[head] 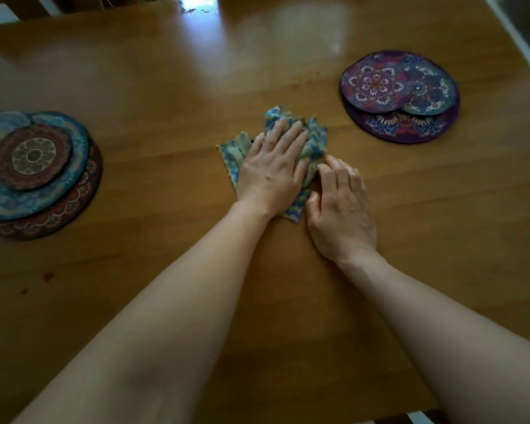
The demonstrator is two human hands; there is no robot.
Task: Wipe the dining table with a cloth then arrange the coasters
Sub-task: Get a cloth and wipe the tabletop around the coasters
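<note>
Right grip [341,209], fingers bent, meets the crumpled blue-green patterned cloth [317,137] at its edge, whether pinching I cannot tell, while the flat, straight-fingered left grip [272,171] presses it onto the brown wooden counter [166,87] for wiping.

nothing to read here

i find no words, numbers, labels or brand marks on anything in front of me. the stack of coasters on my left [34,166] and the stack of coasters on my right [398,96] carry only round mandala patterns, and the cloth [314,142] shows just a blue-green print. the picture is soft, so any fine lettering would be too blurred to make out.
</note>
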